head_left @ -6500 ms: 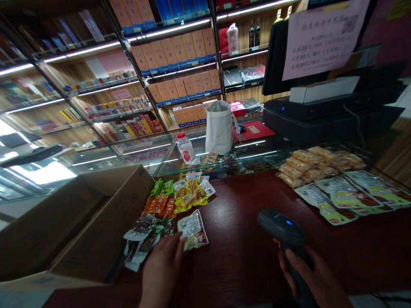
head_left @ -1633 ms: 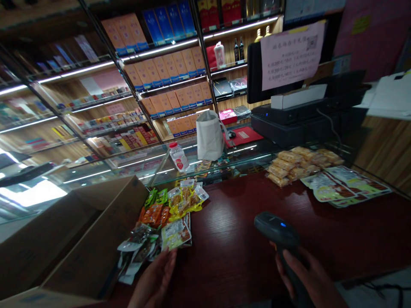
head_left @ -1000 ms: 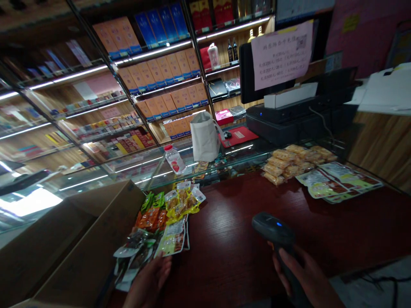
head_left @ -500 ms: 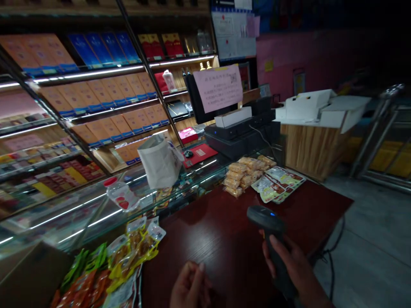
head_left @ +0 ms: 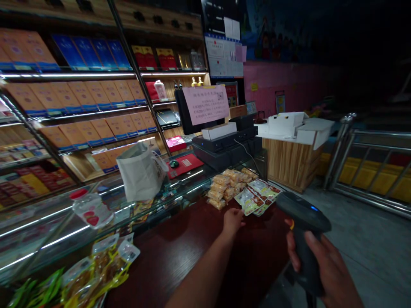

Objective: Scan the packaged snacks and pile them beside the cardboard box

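Head view: the right hand [head_left: 323, 267] clenches around the grip of a black barcode scanner [head_left: 302, 218], held out past the edge of the dark red counter [head_left: 180, 265]. The left hand [head_left: 233, 222], loosely curled and empty, hovers just beside flat snack packets [head_left: 257, 196] and a heap of wrapped snacks [head_left: 223, 190]. A white paper bag [head_left: 139, 173] stands on the glass display case [head_left: 192, 177].
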Demonstrator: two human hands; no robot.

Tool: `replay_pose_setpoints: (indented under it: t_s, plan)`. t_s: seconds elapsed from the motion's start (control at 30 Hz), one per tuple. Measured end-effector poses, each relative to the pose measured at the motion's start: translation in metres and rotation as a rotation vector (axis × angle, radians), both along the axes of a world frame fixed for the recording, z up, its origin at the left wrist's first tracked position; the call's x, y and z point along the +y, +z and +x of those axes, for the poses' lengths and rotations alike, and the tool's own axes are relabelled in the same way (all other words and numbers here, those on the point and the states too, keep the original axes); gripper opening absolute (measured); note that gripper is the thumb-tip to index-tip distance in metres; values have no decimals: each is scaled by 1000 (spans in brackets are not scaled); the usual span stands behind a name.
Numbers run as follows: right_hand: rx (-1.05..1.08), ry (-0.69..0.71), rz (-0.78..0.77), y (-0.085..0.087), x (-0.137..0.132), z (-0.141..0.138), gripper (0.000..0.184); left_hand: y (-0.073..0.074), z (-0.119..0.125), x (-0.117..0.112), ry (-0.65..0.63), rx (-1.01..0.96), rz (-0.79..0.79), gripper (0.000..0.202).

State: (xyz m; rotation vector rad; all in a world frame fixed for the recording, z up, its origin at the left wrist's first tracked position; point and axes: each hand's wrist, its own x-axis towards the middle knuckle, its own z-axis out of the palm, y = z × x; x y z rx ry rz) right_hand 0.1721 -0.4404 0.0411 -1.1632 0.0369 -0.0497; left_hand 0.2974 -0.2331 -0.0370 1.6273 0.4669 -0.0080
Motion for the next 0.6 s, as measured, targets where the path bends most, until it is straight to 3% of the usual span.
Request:
replay_pose_setpoints:
  t_s: [0.13, 0.3, 0.43, 0.6]
  plan:
    - [-17, -4, -127, -1, -11, -2, 39, -7, 19, -5, 28, 60, 52, 31]
    - [-8, 18, -136, -2, -14, 3, 45, -11, 13, -1, 62, 30, 37, 31]
    - [20, 19, -84, -3, -7, 7, 52, -10, -12, 5, 46, -26, -41, 34]
    - [60, 106, -55, -9, 4, 9, 49, -7, -67, 21, -34, -13, -179, 42]
